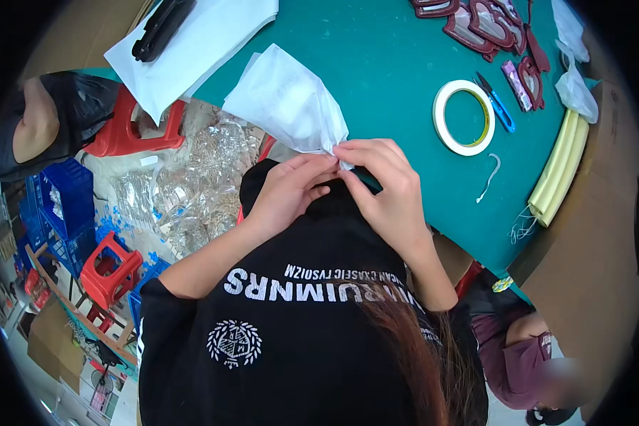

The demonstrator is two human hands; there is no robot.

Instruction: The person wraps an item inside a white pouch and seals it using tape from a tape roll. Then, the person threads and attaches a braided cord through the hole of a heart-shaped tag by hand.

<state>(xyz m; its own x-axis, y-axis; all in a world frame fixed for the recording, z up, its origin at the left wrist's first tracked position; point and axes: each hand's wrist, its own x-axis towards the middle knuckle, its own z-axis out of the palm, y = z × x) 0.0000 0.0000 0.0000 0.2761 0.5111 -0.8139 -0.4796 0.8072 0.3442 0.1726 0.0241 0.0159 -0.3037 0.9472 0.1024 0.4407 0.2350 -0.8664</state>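
Note:
A bundle of thin white tissue paper (285,99) extends from my fingertips over the near edge of the green table, its near end gathered to a narrow twist. My left hand (289,190) pinches that narrow end from the left, thumb and fingers closed. From the other side, the thumb and fingers of my right hand (388,181) close on the same gathered paper. Both hands' fingertips nearly meet there, just in front of my black shirt. Whatever the paper may wrap is hidden.
On the green table (376,64) lie a roll of tape (439,117), blue thread snips (501,110), a short white strip (488,177), dark red heart-shaped pieces (486,27), yellow tubes (559,168) and white sheets (213,42) under a black object. Red stools (110,268) and other people sit nearby.

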